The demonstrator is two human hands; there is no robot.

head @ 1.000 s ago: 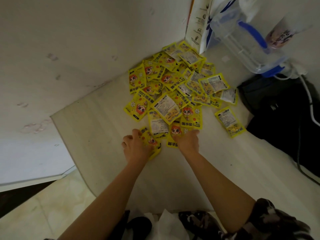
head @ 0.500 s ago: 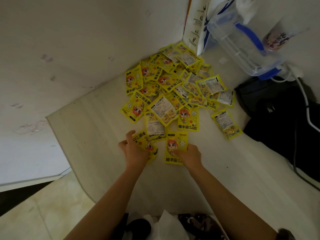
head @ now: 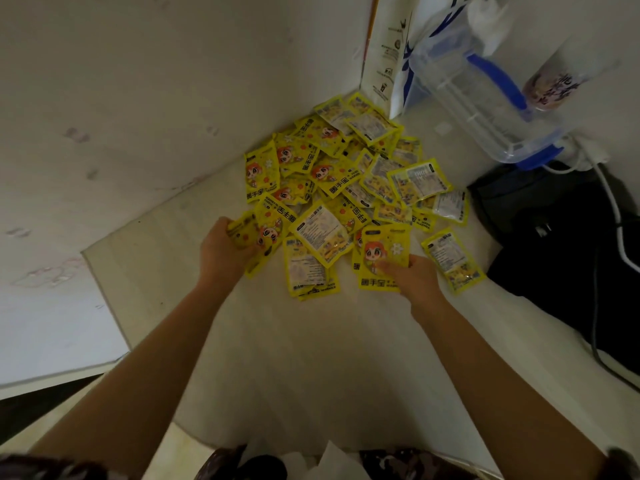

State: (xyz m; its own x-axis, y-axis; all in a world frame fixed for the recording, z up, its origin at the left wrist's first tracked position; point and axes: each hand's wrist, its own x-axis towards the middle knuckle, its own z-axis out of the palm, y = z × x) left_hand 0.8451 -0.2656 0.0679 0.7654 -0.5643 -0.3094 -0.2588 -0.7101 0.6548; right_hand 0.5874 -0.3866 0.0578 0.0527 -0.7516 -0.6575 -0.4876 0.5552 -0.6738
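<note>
— What have the hands got hold of?

— The left hand is curled round a small bunch of packets at the near left edge of the pile. The right hand pinches a single yellow packet, cartoon side up, with the thumb pressed on its lower half.

— Where is that one?

— At the pile's near right edge, overlapping its neighbours. Whether it is lifted clear of them I cannot tell. A lone packet lies just beside that hand.

— And the rest?

— Heaped on the pale surface, pushed into the corner against the wall, some face up, some showing the printed back. A clear container with a blue handle sits behind on the right, and a black bag beside it.
</note>
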